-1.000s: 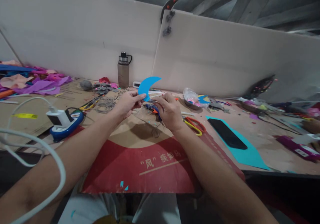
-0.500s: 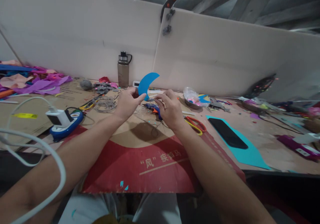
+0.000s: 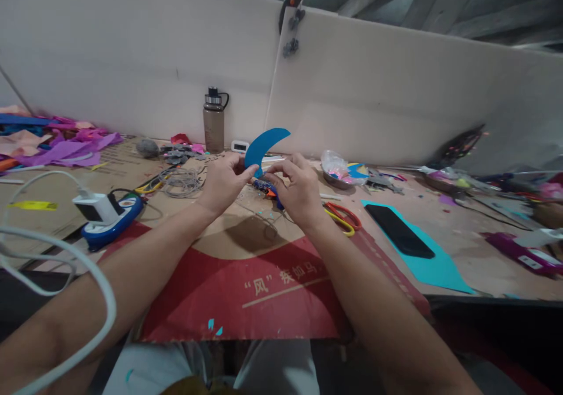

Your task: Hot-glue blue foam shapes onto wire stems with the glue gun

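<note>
My left hand (image 3: 224, 182) pinches the lower end of a blue crescent-shaped foam cutout (image 3: 263, 144), which stands up above the table. My right hand (image 3: 295, 191) is curled right beside it, fingertips pressed together at the crescent's base; whether they grip it or something small I cannot make out. Under my right hand lies a small blue and orange tool (image 3: 266, 188). Red and yellow scissors (image 3: 342, 217) lie just to the right of that hand.
A red and brown cardboard sheet (image 3: 246, 289) covers the table front. A brown water bottle (image 3: 213, 120) stands at the back wall. A black phone (image 3: 398, 230) lies on a teal sheet (image 3: 433, 266) at right. A power strip with charger (image 3: 105, 216) and white cable are at left.
The blue crescent has tilted slightly and its tip now points more to the right. Both hands have stayed together at its base, shifting only a little.
</note>
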`<state>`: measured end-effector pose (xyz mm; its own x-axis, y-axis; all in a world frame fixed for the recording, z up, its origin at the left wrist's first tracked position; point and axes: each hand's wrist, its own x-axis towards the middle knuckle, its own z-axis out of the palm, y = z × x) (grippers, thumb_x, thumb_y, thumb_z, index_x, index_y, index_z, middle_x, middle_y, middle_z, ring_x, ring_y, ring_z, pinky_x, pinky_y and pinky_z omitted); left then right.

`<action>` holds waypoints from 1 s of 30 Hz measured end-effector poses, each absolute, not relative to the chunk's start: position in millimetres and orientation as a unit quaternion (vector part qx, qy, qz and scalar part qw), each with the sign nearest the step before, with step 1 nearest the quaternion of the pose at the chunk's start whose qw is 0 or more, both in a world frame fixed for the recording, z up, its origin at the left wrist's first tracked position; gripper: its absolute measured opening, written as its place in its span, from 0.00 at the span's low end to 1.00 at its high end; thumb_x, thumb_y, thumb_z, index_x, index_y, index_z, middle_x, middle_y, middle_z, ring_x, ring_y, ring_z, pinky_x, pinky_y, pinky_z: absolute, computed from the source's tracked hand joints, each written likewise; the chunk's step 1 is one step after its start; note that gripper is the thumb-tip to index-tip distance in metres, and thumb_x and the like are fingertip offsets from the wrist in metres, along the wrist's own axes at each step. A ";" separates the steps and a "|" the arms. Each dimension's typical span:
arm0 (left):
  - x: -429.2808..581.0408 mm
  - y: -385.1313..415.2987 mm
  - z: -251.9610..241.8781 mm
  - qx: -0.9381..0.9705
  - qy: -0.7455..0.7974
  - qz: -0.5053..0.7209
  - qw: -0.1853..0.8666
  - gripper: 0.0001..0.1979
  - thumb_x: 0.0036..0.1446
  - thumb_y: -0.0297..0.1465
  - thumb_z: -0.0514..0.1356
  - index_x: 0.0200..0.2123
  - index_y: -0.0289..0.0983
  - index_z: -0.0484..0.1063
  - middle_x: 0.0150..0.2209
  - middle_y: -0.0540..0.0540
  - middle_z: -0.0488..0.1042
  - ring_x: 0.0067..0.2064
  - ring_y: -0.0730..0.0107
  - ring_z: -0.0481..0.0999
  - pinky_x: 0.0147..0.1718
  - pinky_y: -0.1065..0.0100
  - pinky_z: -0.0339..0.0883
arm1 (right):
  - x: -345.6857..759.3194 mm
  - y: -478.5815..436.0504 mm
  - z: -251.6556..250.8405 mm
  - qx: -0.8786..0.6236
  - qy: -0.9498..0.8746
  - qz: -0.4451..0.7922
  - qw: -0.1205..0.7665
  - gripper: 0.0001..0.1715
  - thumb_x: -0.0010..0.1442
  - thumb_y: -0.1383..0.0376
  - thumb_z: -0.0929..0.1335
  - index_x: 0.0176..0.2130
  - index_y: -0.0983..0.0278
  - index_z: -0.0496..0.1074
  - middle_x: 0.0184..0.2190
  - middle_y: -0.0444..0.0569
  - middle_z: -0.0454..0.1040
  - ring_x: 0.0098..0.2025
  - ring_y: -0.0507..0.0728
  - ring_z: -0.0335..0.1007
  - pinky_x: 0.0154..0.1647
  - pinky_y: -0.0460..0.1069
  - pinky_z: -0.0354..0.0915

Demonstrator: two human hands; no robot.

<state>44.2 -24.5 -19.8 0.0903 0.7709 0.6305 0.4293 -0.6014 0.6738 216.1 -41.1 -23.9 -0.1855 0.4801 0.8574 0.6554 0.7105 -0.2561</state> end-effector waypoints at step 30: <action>38.6 -13.5 -14.7 0.741 0.275 0.477 0.385 0.09 0.48 0.37 0.64 0.27 0.36 0.72 0.23 0.50 0.70 0.24 0.75 0.67 0.28 0.69 0.62 | 221.1 -36.1 -25.8 -0.320 -0.556 0.619 0.453 0.20 0.47 0.55 0.73 0.31 0.61 0.61 0.25 0.41 0.70 0.19 0.44 0.48 0.19 0.42 0.40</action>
